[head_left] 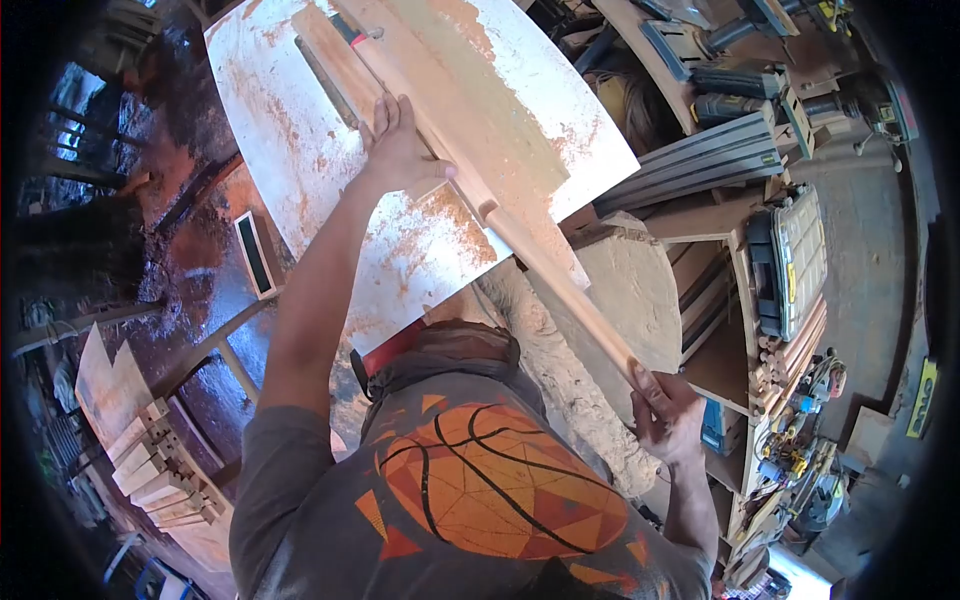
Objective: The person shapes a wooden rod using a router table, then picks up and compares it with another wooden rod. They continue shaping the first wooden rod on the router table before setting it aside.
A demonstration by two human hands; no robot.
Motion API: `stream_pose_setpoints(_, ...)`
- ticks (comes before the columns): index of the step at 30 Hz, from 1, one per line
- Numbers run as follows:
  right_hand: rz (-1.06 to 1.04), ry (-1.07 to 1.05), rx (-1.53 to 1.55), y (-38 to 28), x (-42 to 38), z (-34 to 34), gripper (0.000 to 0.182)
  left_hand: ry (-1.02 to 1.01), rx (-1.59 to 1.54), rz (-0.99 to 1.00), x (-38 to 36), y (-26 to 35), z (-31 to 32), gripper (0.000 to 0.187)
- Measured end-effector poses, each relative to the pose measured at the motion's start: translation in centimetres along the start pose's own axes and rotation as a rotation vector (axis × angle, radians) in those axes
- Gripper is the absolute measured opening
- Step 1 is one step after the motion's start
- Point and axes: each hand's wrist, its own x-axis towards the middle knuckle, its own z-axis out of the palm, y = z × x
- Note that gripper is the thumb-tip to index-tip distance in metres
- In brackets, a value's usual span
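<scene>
A long, slim wooden strip (pixel 565 285) runs slantwise across a white tabletop (pixel 425 260) dusted with sawdust, and its near end sticks out past the edge. My right hand (pixel 663 412) is closed round that near end, thumb along the top. Farther up, my left hand (pixel 398 155) lies with fingers spread over the boards beside the strip, its thumb reaching to the strip. A wide wooden board (pixel 490 130) lies along the strip's right side. To the left is a narrower board (pixel 335 60). A small red part (pixel 358 40) shows near the strip's far end.
A round wood stump (pixel 630 290) stands beside the table's near right corner. Shelving at right holds grey metal bars (pixel 705 155), a clear-lidded organizer case (pixel 798 265) and bundled wooden rods (pixel 790 360). At lower left, stacked wood pieces (pixel 160 470) rest on a board.
</scene>
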Motion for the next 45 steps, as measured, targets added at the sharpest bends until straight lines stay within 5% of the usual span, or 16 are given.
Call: stream_pose_setpoints(45, -0.038, -0.056, -0.098, -3.9, 9.3, 0.6, 0.055, 0.004, 0.065, -0.034, 6.7, -4.9, -4.8, 0.161)
